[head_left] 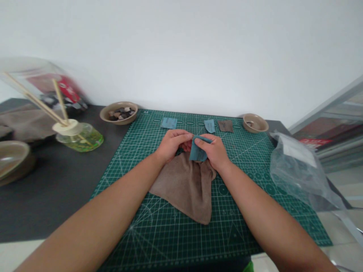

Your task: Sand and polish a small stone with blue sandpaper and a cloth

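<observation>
My right hand (214, 151) is closed on a blue piece of sandpaper (198, 150), its thumb pressed over the top edge while the sheet hangs down. Against the sheet's left edge, my left hand (174, 144) has its fingers pinched together; whatever lies between them is hidden. Below both hands a brown cloth (187, 185) drapes over the green cutting mat (153, 241), one corner pointing toward me. Beyond my hands, two small blue sheets (169, 123) and a brown sheet (225, 125) lie flat on the mat.
A bowl of small stones (122, 113) stands at back left, another bowl (255, 123) at back right. A reed diffuser (81, 136) and a third bowl (14, 160) are on the left. A clear plastic bag (297, 166) lies over the mat's right edge. A wall closes the back.
</observation>
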Tool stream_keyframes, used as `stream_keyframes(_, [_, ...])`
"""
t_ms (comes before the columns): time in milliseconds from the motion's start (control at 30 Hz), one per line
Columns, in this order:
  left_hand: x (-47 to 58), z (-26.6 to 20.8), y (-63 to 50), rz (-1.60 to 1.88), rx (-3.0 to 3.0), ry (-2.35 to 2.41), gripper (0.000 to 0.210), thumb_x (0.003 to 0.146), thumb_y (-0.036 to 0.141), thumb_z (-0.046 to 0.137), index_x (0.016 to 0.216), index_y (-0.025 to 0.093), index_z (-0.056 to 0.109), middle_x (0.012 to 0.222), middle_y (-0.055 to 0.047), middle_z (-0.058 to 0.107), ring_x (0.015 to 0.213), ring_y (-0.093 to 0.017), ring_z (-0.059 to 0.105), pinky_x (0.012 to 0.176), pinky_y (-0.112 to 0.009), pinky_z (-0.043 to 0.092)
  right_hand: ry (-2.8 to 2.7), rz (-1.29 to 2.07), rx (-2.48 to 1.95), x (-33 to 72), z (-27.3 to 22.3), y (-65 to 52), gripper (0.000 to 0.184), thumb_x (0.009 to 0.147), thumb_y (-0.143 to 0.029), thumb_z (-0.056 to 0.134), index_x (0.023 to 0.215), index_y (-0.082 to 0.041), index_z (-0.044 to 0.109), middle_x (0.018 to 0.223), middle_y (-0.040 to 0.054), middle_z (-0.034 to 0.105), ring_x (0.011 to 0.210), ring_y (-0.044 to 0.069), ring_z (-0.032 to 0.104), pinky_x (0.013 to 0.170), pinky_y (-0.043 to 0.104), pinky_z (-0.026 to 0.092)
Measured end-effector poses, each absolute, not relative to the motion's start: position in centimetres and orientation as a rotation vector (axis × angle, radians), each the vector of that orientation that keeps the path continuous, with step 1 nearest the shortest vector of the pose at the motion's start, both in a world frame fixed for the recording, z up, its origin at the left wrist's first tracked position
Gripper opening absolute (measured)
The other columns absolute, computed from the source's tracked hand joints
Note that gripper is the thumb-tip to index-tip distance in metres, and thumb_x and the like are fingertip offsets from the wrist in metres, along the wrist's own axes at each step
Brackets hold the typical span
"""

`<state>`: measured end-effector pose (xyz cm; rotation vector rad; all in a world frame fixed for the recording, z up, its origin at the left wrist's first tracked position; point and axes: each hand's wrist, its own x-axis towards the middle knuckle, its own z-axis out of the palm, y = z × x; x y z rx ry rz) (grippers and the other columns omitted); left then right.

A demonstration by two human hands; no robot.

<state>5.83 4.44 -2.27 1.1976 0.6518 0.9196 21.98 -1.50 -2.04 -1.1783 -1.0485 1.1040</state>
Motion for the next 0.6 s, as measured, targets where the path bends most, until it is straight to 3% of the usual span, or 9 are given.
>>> stream_keyframes(433, [5.82, -2.27, 4.60, 0.909, 1.128, 0.633, 0.030, 0.076, 0.040, 0.077, 0.088, 0.012, 0.079, 0.067, -0.005, 0.074, 0.051, -0.014, 0.066, 0.051, -0.024, 0.051, -0.801, 1.182, -1.127, 21.69, -1.77, -1.20, 0.032, 0.059, -0.044, 0.090, 0.072, -0.022, 0.070, 0.067, -0.0037, 0.069, 0.062, 0.015, 0.062, 0.063, 0.029, 0.051])
stream_keyframes(600, [5.84, -2.38, 4.60, 0.899, 1.153, 0.640, 0.029, 0.076, 0.040, 0.078, 0.079, 0.012, 0.077, 0.062, -0.005, 0.072, 0.049, -0.014, 0.064, 0.048, -0.023, 0.048, -0.848, 1.171, -1.162, 21.77, -2.01, -1.22, 0.031, 0.059, -0.043, 0.090, 0.072, -0.022, 0.071, 0.068, -0.0022, 0.071, 0.063, 0.017, 0.063, 0.064, 0.032, 0.052])
